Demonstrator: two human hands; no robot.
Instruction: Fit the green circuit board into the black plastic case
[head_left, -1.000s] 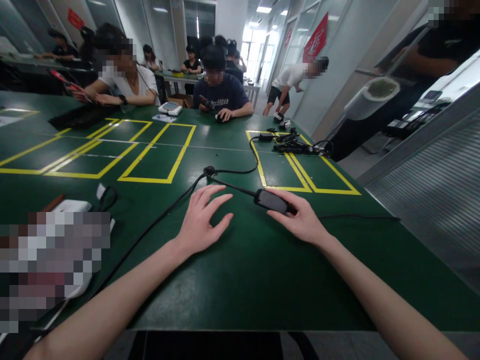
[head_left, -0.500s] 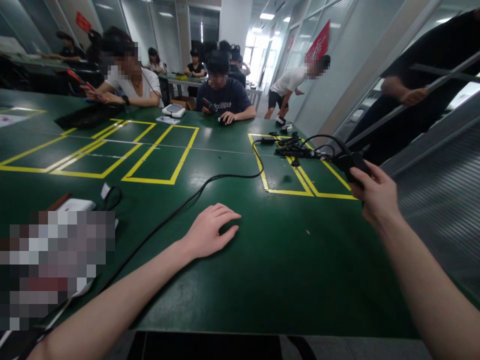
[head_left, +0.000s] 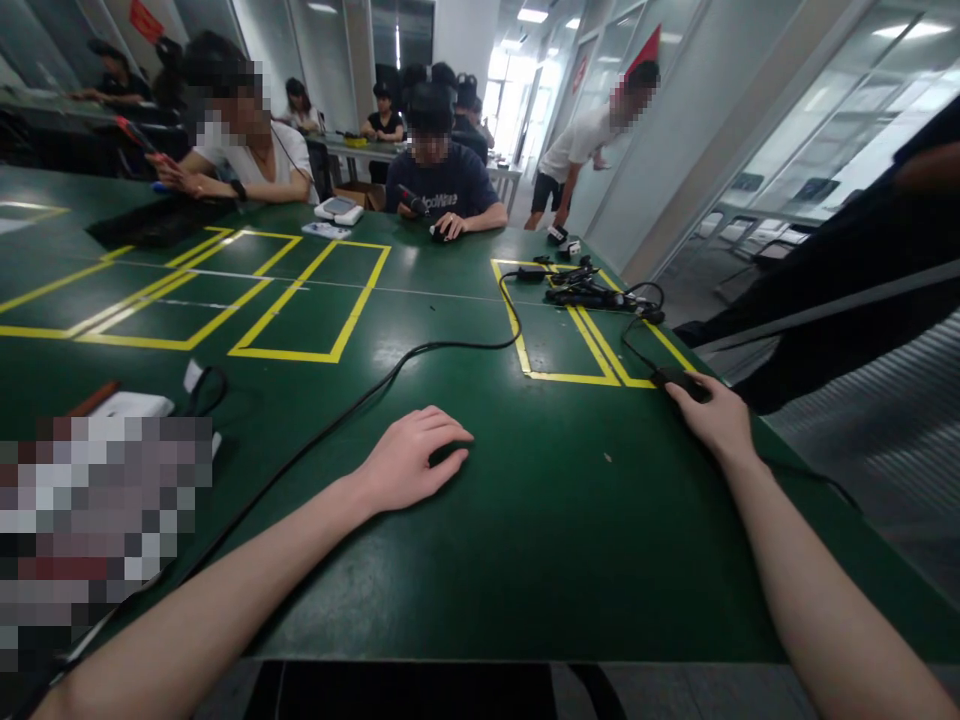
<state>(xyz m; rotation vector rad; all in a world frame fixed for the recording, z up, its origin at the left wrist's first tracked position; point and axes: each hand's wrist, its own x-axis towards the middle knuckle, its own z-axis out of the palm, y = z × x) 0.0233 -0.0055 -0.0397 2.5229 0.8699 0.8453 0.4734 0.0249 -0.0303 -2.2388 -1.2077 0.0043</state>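
Observation:
My left hand (head_left: 416, 455) rests palm down on the green table (head_left: 525, 540), its thumb apart from the fingers and nothing in it. A long black cable (head_left: 360, 405) runs past it on the left. Near the table's right edge, my right hand (head_left: 721, 420) grips a dark, box-like piece with cables, perhaps a power adapter (head_left: 682, 382); the fingers partly cover it. One thin cord leads from it to a heap of black cables (head_left: 589, 296), and another cord (head_left: 817, 476) runs off to the right from under the wrist.
Yellow tape outlines (head_left: 330, 357) mark the table. Blurred-out items and a white box (head_left: 135, 404) lie at the left. Across the table, a person in a dark shirt (head_left: 442, 185) and one in white (head_left: 289, 160) sit. A person in black (head_left: 847, 260) stands at the right.
My right hand has come down and slightly left with the black piece, from above the table edge to the tabletop. My left hand stays nearly still. The person at the right has shifted rightward.

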